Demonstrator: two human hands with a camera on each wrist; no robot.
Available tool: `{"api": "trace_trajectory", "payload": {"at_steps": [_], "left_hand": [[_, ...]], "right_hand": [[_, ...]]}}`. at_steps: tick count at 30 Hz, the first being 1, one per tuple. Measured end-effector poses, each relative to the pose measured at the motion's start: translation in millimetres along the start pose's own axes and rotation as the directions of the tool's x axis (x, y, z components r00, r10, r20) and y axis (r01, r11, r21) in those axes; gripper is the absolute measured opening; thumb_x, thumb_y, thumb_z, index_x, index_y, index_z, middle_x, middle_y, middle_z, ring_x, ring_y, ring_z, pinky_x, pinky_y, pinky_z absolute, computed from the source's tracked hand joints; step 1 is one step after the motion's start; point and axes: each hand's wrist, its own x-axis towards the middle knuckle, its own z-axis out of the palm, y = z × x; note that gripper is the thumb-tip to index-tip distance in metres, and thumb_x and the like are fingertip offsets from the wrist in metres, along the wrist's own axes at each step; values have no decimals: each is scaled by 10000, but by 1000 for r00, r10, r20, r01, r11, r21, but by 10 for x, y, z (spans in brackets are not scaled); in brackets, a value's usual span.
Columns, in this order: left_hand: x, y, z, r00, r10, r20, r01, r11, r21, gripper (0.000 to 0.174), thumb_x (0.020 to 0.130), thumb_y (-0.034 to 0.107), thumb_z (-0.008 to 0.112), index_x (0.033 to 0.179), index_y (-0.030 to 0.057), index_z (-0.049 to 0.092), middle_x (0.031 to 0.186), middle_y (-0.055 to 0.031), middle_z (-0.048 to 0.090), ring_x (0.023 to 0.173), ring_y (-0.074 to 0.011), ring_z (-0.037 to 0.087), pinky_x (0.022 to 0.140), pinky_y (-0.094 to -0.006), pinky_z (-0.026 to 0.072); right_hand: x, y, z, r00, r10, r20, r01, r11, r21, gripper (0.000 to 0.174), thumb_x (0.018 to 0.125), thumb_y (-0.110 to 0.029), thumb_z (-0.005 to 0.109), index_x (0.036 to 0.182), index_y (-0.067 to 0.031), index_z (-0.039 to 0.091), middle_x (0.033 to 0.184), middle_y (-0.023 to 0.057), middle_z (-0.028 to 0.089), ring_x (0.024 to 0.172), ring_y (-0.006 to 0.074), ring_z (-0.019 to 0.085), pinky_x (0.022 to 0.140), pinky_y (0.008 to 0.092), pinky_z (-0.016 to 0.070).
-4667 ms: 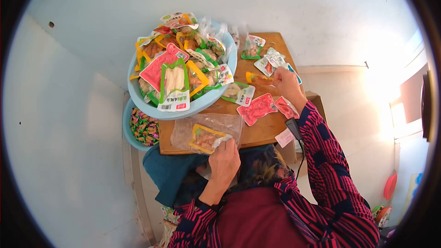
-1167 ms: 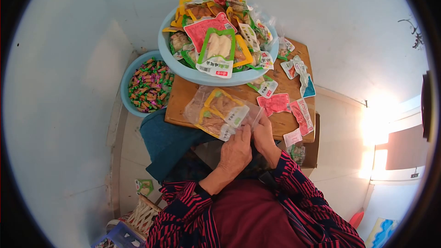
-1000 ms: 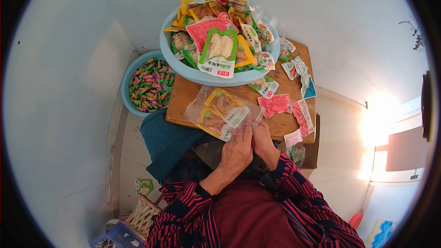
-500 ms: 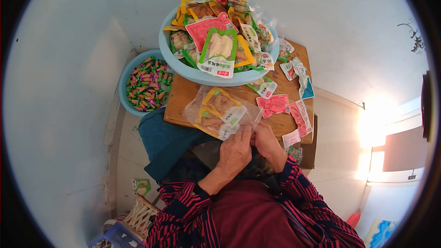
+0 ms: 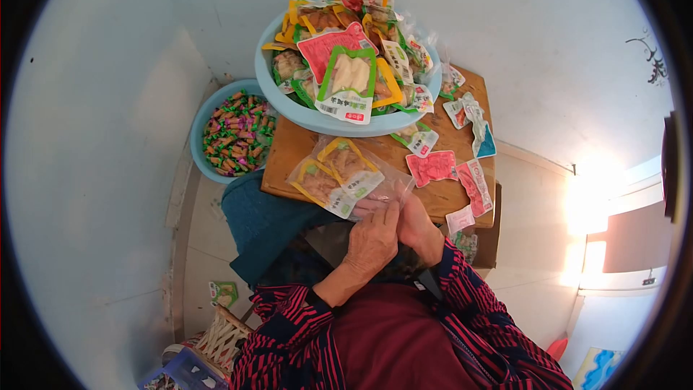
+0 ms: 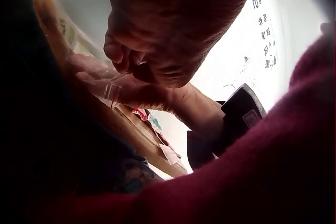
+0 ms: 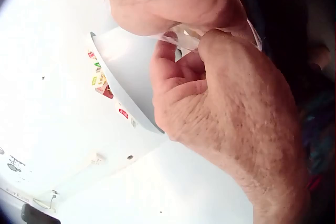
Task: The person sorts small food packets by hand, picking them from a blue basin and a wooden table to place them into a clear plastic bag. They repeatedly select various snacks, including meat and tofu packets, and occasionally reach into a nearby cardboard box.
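A clear plastic bag (image 5: 393, 171) lies at the table's front edge. Two yellow-edged snack packets (image 5: 350, 166) of brownish food sit inside it, partly overlapping. My left hand (image 5: 372, 237) pinches the bag's mouth between thumb and fingers, and the right wrist view shows this left hand (image 7: 226, 98) curled at the plastic. Through the film, the straight fingers of my right hand (image 5: 419, 230) show inside the bag, beside the packets' white ends. In the left wrist view, the right hand (image 6: 139, 91) reaches out flat under the film, past the curled left hand (image 6: 168, 29).
A blue basin (image 5: 325, 121) heaped with packets stands at the back of the wooden table (image 5: 289, 152). Left of it, a lower blue basin (image 5: 200, 162) holds small wrapped snacks. Pink packets (image 5: 432, 167) and a crumpled white-and-blue packet (image 5: 478, 126) lie to the right.
My right hand has come from the back right of the table to the bag, and a second yellow-edged packet is now inside. Lately its fingers slid in and the packets shifted and spread apart.
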Motion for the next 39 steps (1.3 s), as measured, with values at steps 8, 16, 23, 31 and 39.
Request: {"api": "trace_trajectory", "payload": {"at_steps": [8, 16, 23, 31, 39], "left_hand": [[-11, -21, -15, 1000, -8, -5, 8, 999, -32, 460, 759, 38, 616, 1215, 2, 567, 881, -168, 628, 763, -354, 662, 648, -438, 547], [16, -21, -60, 999, -5, -32, 5, 1000, -26, 392, 766, 28, 614, 1157, 30, 577, 871, -163, 633, 729, -360, 661, 632, -445, 544], [6, -1, -60, 999, -12, -41, 11, 1000, -26, 406, 763, 26, 618, 1168, 47, 589, 866, -154, 652, 739, -355, 670, 636, -449, 547], [7, -5, -117, 999, -16, 32, 16, 1000, -19, 445, 745, 27, 622, 1189, 42, 587, 885, -155, 665, 752, -351, 675, 648, -455, 549], [437, -53, -594, 986, 13, -167, -41, 985, -166, 239, 880, 150, 731, 1080, 27, 685, 736, -104, 636, 612, -228, 629, 556, -342, 498]], "right_hand": [[165, 19, -101, 994, -101, -50, 93, 985, -147, 511, 1028, -340, 550, 1307, 82, 473, 1213, 282, 613, 1063, 416, 654, 927, 525, 549], [279, -59, -99, 938, -317, -139, 258, 908, -329, 244, 952, -131, 646, 1094, 56, 576, 918, 188, 659, 704, 313, 696, 604, 411, 616], [388, 16, -194, 908, -373, -191, 324, 914, -245, 238, 954, -113, 630, 1080, 81, 574, 902, 209, 646, 716, 328, 692, 595, 460, 606], [283, -36, 60, 888, -402, -224, 357, 909, -214, 239, 964, -48, 549, 1162, 85, 538, 990, 218, 636, 834, 344, 703, 728, 418, 612], [127, -5, -64, 874, -418, -247, 384, 907, -175, 212, 982, -70, 559, 1144, 65, 578, 1036, 184, 673, 861, 302, 714, 762, 409, 612]]}}
